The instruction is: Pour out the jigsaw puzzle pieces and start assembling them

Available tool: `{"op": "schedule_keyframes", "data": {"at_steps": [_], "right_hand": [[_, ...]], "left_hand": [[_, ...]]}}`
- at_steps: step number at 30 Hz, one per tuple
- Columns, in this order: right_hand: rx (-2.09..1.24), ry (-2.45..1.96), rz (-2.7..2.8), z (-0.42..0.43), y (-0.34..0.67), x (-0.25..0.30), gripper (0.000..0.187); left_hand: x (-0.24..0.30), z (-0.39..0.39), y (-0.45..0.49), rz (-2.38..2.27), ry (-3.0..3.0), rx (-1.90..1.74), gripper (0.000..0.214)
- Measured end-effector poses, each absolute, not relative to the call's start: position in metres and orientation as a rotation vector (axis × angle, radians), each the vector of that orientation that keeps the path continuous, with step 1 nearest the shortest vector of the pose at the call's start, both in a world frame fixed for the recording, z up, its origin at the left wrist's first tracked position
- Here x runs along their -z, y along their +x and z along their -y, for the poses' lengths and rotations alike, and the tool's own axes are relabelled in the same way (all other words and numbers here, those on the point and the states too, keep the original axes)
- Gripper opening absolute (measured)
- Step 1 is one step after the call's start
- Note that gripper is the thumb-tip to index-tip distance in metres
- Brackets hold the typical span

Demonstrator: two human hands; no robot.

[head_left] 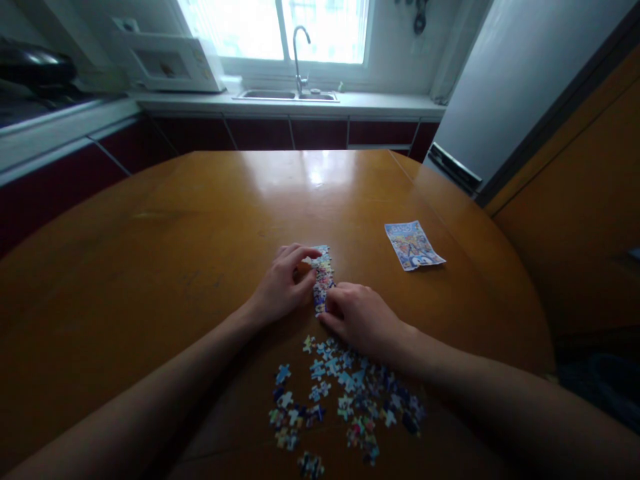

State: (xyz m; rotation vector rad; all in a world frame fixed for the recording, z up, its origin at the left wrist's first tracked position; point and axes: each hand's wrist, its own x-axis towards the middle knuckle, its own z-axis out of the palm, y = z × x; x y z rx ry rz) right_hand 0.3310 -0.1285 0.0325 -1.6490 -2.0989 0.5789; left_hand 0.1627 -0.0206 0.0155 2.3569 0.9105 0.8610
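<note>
A narrow strip of joined jigsaw puzzle [323, 272] lies flat on the wooden table, pale blue at its far end and purple at its near end. My left hand [286, 279] rests at its left side, thumb and index finger apart, fingertips touching the strip. At the strip's lower right edge is my right hand [363, 317], its fingers curled in a pinch. Whatever is between those fingertips is hidden. Loose jigsaw pieces [345, 381] are scattered nearer to me, partly below my right wrist, in light blue, purple and mixed colours.
A creased printed picture sheet [413, 247] lies on the table [200, 220] to the right. Past the far edge stand a counter with a sink [270, 95] and tap, and a white microwave [173, 63]. A fridge [520, 80] is at right.
</note>
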Motion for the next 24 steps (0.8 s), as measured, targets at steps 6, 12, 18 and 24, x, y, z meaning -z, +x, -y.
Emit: {"op": "schedule_keyframes", "data": {"at_steps": [6,12,18,24], "right_hand": [[-0.492,-1.843,1.918,0.114,0.353,-0.039,0.025],[-0.456,-1.99,1.896,0.102,0.367,-0.028,0.019],[-0.454,-1.978,1.898,0.103,0.365,-0.027,0.019],[-0.451,-1.989,1.896,0.102,0.366,-0.026,0.019]], "left_hand": [[-0.014,0.02,0.161,-0.927,2.349,-0.856,0.021],[-0.014,0.023,0.161,-0.834,2.438,-0.813,0.026],[-0.011,0.023,0.16,-0.759,2.516,-0.751,0.034],[-0.008,0.022,0.159,-0.736,2.529,-0.733,0.04]]}}
